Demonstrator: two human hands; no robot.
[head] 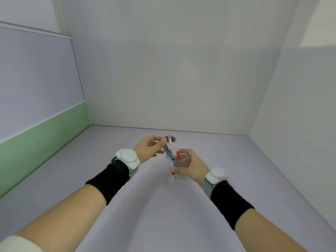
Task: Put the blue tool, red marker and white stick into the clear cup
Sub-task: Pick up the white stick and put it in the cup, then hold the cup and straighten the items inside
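Observation:
The clear cup is held a little above the pale table, with my right hand wrapped around its right side. A red marker stands inside it, cap up. The blue tool leans with its lower end inside the cup and its upper end pinched by my left hand. The white stick rises beside the blue tool above the cup's left rim, next to my left fingertips; its lower end is hidden behind the tool.
A small round metal fitting sits in the table just behind the cup. Plain walls close in at the back and right; a green and lilac partition runs along the left.

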